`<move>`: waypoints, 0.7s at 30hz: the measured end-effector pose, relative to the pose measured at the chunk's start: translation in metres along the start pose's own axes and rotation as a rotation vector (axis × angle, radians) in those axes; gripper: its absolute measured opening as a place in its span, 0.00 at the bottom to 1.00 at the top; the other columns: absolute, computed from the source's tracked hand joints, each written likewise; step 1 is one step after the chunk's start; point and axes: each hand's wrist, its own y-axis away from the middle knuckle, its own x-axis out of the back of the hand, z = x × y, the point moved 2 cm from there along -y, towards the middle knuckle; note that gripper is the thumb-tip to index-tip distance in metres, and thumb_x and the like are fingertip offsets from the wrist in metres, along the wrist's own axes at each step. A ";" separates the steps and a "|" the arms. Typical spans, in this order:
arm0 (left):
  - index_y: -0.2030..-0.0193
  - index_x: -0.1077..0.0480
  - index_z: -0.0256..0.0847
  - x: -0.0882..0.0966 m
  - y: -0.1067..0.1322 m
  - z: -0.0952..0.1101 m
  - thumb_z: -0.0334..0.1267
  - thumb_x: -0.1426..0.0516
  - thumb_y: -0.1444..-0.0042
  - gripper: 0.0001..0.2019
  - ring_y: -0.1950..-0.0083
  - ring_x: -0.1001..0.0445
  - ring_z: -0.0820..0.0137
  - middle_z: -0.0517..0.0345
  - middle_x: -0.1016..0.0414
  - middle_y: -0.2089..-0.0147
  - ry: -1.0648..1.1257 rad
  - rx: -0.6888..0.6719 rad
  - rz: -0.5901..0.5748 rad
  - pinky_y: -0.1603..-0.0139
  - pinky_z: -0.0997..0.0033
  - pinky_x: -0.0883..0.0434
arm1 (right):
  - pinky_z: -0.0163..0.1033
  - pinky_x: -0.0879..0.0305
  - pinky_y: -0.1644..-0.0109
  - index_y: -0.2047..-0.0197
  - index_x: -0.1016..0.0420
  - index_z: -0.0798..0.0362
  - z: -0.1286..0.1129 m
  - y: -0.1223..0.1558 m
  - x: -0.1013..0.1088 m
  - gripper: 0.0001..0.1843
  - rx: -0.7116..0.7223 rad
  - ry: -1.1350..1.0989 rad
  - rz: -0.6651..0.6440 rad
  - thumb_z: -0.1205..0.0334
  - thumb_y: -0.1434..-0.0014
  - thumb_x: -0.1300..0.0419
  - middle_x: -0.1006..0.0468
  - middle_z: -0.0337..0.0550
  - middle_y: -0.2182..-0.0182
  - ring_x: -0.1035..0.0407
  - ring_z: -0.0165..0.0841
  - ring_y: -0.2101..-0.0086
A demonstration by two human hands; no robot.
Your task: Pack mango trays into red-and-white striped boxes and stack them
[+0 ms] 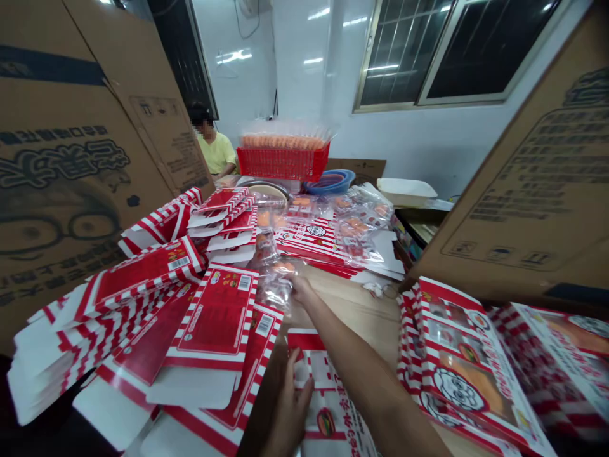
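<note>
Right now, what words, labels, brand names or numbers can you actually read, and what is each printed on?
Large dark characters on the left cardboard carton: too distorted to read.
Small print on the right cardboard carton: too blurred.
Barcode labels on the red-and-white boxes: digits too small.
Nothing can be quoted.

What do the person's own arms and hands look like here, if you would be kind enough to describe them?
The left hand and right hand are bare, with no gloves. The right forearm shows no sleeve, watch or band. The left arm is almost entirely out of view.
</note>
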 end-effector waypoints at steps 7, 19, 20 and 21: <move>0.49 0.33 0.41 0.003 -0.018 -0.001 0.47 0.39 0.54 0.25 0.49 0.28 0.59 0.47 0.27 0.50 0.123 -0.005 0.136 0.48 0.61 0.31 | 0.44 0.29 0.59 0.52 0.30 0.57 -0.024 0.076 0.112 0.13 0.172 0.135 0.011 0.59 0.38 0.43 0.26 0.44 0.56 0.28 0.34 0.61; 0.47 0.32 0.42 -0.021 -0.036 0.052 0.46 0.40 0.51 0.23 0.39 0.36 0.59 0.47 0.32 0.42 0.077 -0.163 0.040 0.41 0.59 0.38 | 0.42 0.35 0.52 0.58 0.24 0.48 -0.060 0.195 0.168 0.21 0.585 0.261 0.053 0.50 0.54 0.32 0.19 0.39 0.62 0.27 0.37 0.60; 0.44 0.35 0.43 -0.023 -0.032 0.064 0.46 0.42 0.48 0.24 0.39 0.35 0.60 0.48 0.34 0.40 0.128 -0.193 0.033 0.41 0.60 0.37 | 0.41 0.35 0.51 0.57 0.23 0.48 -0.062 0.203 0.166 0.21 0.585 0.314 0.027 0.51 0.54 0.32 0.19 0.39 0.61 0.27 0.37 0.59; 0.42 0.38 0.44 -0.024 -0.028 0.076 0.46 0.44 0.46 0.25 0.41 0.33 0.61 0.48 0.34 0.39 0.188 -0.210 0.019 0.43 0.61 0.35 | 0.41 0.34 0.52 0.56 0.23 0.48 -0.063 0.211 0.163 0.21 0.578 0.386 -0.019 0.53 0.54 0.31 0.19 0.39 0.61 0.27 0.37 0.60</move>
